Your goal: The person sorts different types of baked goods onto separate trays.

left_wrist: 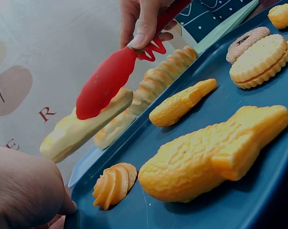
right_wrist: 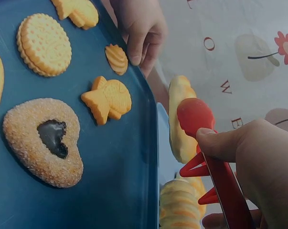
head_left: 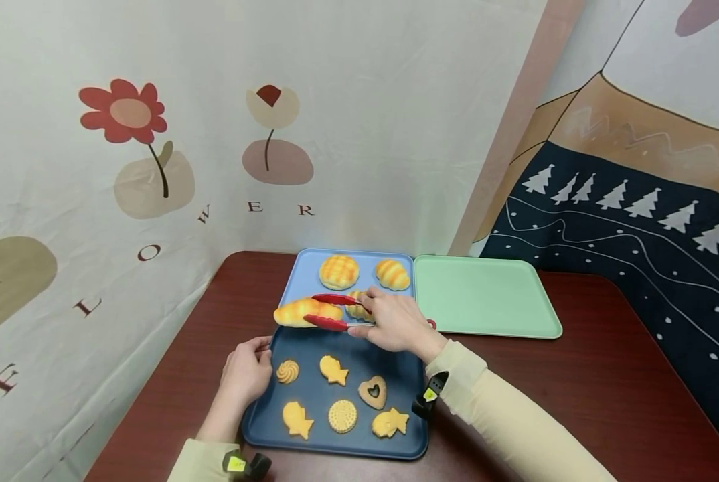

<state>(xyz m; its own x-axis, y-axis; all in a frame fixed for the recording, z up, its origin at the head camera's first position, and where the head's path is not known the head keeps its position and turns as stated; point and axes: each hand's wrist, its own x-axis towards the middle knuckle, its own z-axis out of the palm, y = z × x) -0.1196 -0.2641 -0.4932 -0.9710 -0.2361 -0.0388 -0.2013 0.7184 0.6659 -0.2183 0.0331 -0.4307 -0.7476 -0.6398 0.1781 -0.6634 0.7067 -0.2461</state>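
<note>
My right hand (head_left: 395, 321) holds red-tipped tongs (head_left: 329, 324) over the near part of the light blue tray (head_left: 365, 259). Between the tong tips is a long golden bread roll (head_left: 299, 312), which juts past that tray's left edge. A ridged bread roll (right_wrist: 179, 205) lies beside it, partly hidden by the right hand and tongs in the head view. My left hand (head_left: 248, 368) grips the left rim of the dark blue tray (head_left: 347, 345), thumb on the edge. On this tray sit a swirl cookie (left_wrist: 115, 185), a heart cookie (right_wrist: 43, 143), a round cookie (head_left: 343, 416) and several fish-shaped ones (head_left: 297, 420).
On the light blue tray's far side are a round checked bun (head_left: 339, 272) and a striped croissant-like roll (head_left: 392, 274). A pale green tray (head_left: 486, 294) adjoins it on the right. All stand on a dark red-brown table (head_left: 588, 375), with a printed curtain (head_left: 371, 120) behind.
</note>
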